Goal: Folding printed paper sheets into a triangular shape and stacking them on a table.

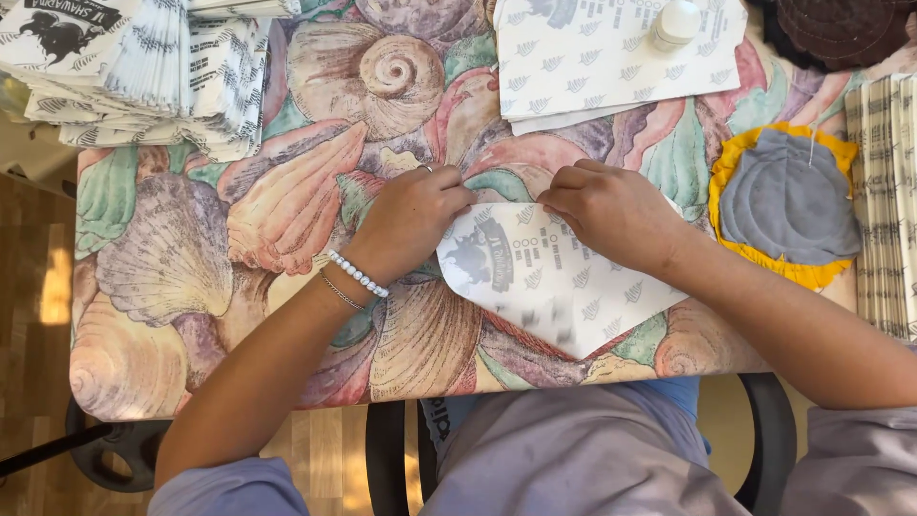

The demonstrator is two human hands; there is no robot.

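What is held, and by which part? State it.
Both hands, left and right, pin the printed paper flat at its folded top edge, fingers pressing down on the table.

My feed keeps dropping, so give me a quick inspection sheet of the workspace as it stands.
Surface: table under a shell-print cloth.
Job's things: printed white paper sheet, pointed end toward the person, both hands pressing its top edge.
Clutter: stack of folded papers, flat sheets, small white bottle, grey and yellow cloth pad, more folded papers.
Hands: left hand and right hand flat on the sheet.
Cables: nothing seen.
Surroundings: wooden floor, chair base.
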